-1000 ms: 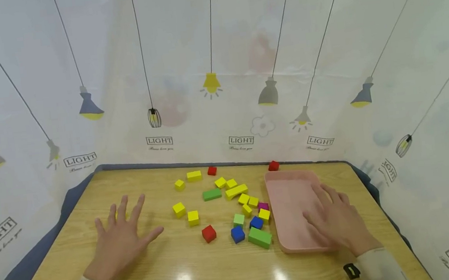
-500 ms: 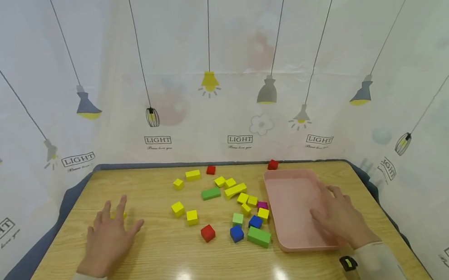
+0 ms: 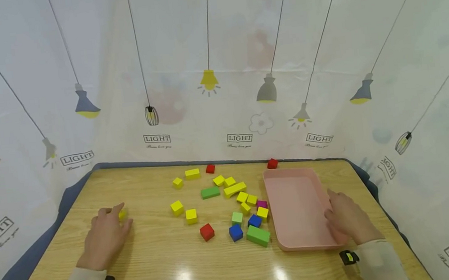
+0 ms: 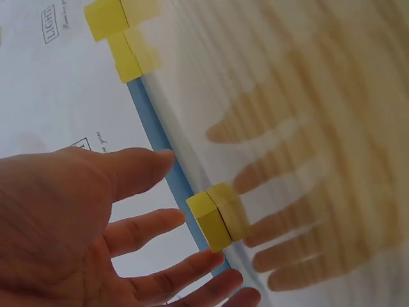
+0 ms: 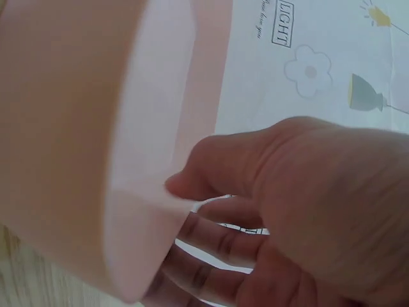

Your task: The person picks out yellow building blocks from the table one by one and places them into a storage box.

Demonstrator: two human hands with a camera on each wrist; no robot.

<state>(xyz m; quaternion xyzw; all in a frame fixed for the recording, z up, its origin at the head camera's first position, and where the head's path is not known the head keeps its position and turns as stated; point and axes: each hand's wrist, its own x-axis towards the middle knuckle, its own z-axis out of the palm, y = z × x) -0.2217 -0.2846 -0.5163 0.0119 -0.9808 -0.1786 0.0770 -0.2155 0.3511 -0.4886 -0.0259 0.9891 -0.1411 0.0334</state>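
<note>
My left hand (image 3: 104,238) reaches low over the left side of the table, next to a lone yellow block (image 3: 122,214). In the left wrist view this yellow block (image 4: 211,220) lies between the spread thumb and fingers; the thumb is apart from it, and whether a fingertip touches it I cannot tell. On the right, my right hand (image 3: 349,218) grips the right rim of a shallow pink tray (image 3: 297,205). The right wrist view has the thumb over the inner side of the tray wall (image 5: 144,249) and the fingers on its outer side.
Several yellow, green, blue and red blocks lie scattered mid-table, among them a red cube (image 3: 207,232), a blue cube (image 3: 236,232) and a long green block (image 3: 258,236) beside the tray. Another red block (image 3: 272,163) sits behind the tray. A printed curtain (image 3: 187,93) encloses the table.
My left hand has moved down and slightly left, its spread fingers drawing in toward the lone yellow block. The right hand has shifted right from over the tray to grip its rim.
</note>
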